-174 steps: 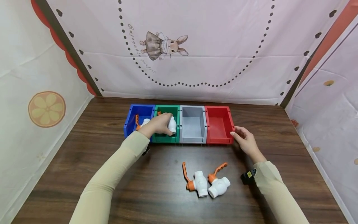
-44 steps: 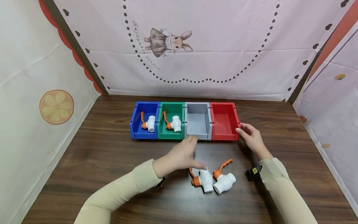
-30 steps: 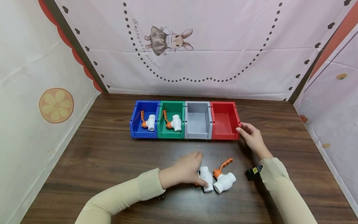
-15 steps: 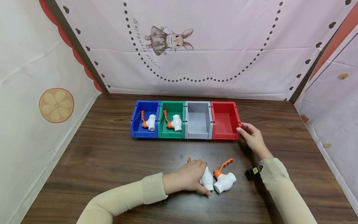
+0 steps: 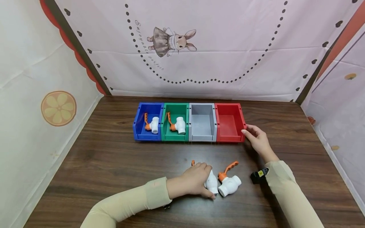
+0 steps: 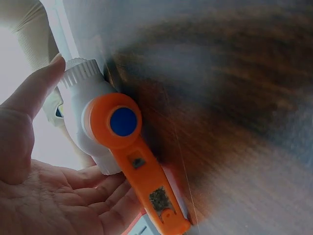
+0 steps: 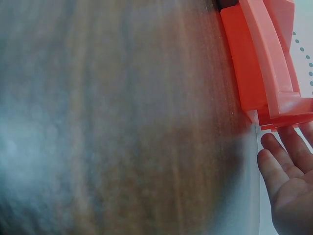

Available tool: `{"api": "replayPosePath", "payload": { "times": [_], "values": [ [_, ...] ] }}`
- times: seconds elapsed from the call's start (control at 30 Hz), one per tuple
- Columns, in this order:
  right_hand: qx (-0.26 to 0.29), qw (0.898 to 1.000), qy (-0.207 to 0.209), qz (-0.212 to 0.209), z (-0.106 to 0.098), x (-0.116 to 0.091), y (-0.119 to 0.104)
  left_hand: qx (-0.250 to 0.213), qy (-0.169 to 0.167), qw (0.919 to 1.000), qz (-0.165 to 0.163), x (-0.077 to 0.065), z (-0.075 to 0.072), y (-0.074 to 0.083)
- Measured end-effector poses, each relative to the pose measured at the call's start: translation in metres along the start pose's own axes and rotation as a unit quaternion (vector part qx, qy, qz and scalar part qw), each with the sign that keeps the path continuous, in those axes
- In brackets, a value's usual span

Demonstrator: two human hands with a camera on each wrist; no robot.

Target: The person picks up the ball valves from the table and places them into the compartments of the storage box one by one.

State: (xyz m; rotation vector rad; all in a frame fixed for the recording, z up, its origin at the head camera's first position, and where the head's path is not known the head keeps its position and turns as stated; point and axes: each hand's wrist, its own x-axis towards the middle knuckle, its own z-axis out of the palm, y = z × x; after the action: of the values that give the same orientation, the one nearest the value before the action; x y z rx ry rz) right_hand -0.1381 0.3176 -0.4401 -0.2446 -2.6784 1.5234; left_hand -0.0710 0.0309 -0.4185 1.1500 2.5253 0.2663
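On the table, a white ball valve (image 5: 211, 183) with an orange lever (image 6: 151, 181) is held in my left hand (image 5: 192, 180). My thumb lies at one ribbed end of it and my fingers at the other, as the left wrist view shows. A second ball valve (image 5: 229, 186) lies just to its right. My right hand (image 5: 258, 141) rests against the right side of the red bin (image 5: 228, 126), thumb at its front corner; in the right wrist view its fingers (image 7: 274, 166) reach the bin's side, loosely extended.
The red bin ends a joined row with a blue bin (image 5: 146, 137), a green bin (image 5: 175, 137) and a grey bin (image 5: 202, 126). One ball valve (image 5: 155, 125) lies in the blue bin, another ball valve (image 5: 180, 125) in the green. A printed cloth (image 5: 228, 57) hangs behind.
My left hand has let go of a ball valve in the green bin, come back toward the front and taken hold of the left ball valve on the table. My right hand stays at the red bin.
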Motion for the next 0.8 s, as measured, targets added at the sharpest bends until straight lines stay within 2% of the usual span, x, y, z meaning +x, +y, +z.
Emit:
{"api": "replayPosePath", "payload": {
  "times": [0.3,0.8],
  "values": [
    [-0.005,1.000,-0.003,0.002,-0.0005,0.0001,-0.0004,-0.026,0.000,0.9997,-0.005,0.0012,0.0001,-0.0001],
    [-0.005,1.000,-0.002,-0.002,-0.0001,0.0006,0.0008,-0.017,-0.014,0.9997,-0.005,0.0030,-0.0042,-0.0012]
  ]
}}
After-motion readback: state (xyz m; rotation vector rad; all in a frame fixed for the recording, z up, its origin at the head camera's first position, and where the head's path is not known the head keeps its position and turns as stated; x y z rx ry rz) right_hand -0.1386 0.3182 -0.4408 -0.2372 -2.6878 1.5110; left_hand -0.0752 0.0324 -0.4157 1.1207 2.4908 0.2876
